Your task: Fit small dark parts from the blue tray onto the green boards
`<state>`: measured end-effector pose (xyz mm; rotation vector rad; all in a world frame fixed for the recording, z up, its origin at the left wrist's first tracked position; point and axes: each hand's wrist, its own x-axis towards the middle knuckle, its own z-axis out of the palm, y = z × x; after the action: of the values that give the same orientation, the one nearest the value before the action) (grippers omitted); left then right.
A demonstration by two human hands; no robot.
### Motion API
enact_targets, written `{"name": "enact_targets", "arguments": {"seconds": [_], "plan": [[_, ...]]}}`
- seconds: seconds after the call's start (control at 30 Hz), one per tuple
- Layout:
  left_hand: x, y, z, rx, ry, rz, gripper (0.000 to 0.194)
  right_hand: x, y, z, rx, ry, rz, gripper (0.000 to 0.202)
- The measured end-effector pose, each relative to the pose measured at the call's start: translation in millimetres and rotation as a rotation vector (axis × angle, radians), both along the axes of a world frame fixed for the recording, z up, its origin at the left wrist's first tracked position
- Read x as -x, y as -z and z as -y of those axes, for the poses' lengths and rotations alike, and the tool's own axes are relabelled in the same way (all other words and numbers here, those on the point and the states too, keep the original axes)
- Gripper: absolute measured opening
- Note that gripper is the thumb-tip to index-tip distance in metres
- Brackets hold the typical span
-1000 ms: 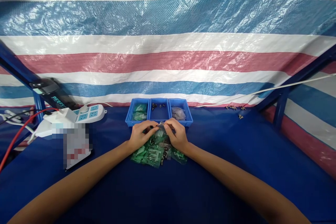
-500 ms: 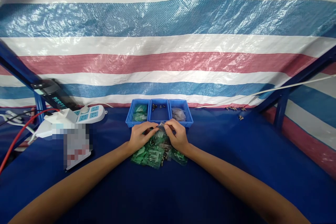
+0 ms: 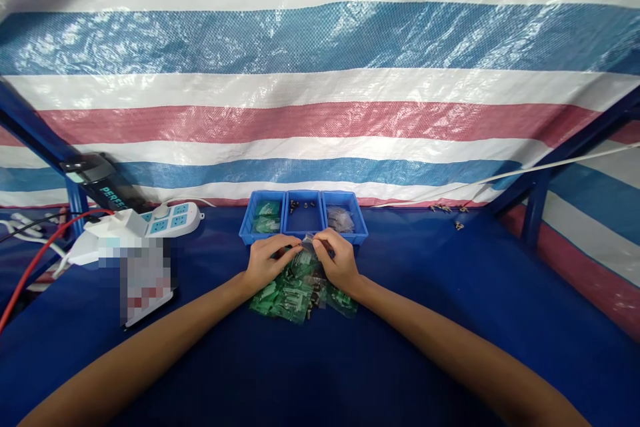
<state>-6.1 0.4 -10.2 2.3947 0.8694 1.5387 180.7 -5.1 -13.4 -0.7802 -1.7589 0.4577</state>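
At the centre of the frame, above a pile of green packets (image 3: 287, 300), a small clear plastic bag (image 3: 308, 239) is held near its top edge between the thumb and forefinger of the right hand (image 3: 340, 261). The left hand (image 3: 270, 261) is brought close to the same edge, its thumb and forefinger drawn nearly together; whether the bag or a small part is gripped there cannot be told. Little has been changed in the last second: both hands are kept in the same place, but the dark piece that was seen between the left fingers is no longer shown there. By this, it may be judged, the piece has been passed toward the bag or merely hidden by the fingers; neither can be confirmed.

Among the packets, just below the bag, small metal parts (image 3: 315, 292) are scattered. Beyond the hands, three bins are lined up side by side: green packets are held in the left bin (image 3: 251, 237), a few dark parts are gathered at the back of the middle bin (image 3: 304, 220), and clear bags are stacked in the right bin (image 3: 358, 238).
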Motion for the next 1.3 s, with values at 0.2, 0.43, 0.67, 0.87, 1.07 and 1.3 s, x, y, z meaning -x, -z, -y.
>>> {"name": "enact_targets", "arguments": {"seconds": [0.2,0.43,0.67,0.87,1.07,1.3], "plan": [[-0.3,-1.5,-0.3,-0.003,0.015,-0.005,0.015,0.4,0.1,0.1,0.005,0.009,0.002,0.017],[-0.7,-4.6,0.5,0.004,0.029,-0.020,0.014,0.8,-0.5,-0.3,-0.002,0.012,0.001,0.019],[0.2,-0.6,0.1,0.015,-0.022,-0.012,0.012,0.6,-1.1,0.0,-0.006,0.011,0.001,0.017],[-0.4,-0.7,-0.1,0.006,-0.017,-0.021,0.011,0.5,-0.4,0.0,-0.002,0.014,0.000,0.017],[-0.7,-1.8,-0.6,-0.003,0.010,-0.009,0.011,0.0,1.0,-1.2,-0.003,0.011,0.009,0.018],[-0.5,-3.2,-0.4,0.004,0.041,-0.023,0.011,0.2,0.8,-0.7,0.017,0.004,0.010,0.020]]}}
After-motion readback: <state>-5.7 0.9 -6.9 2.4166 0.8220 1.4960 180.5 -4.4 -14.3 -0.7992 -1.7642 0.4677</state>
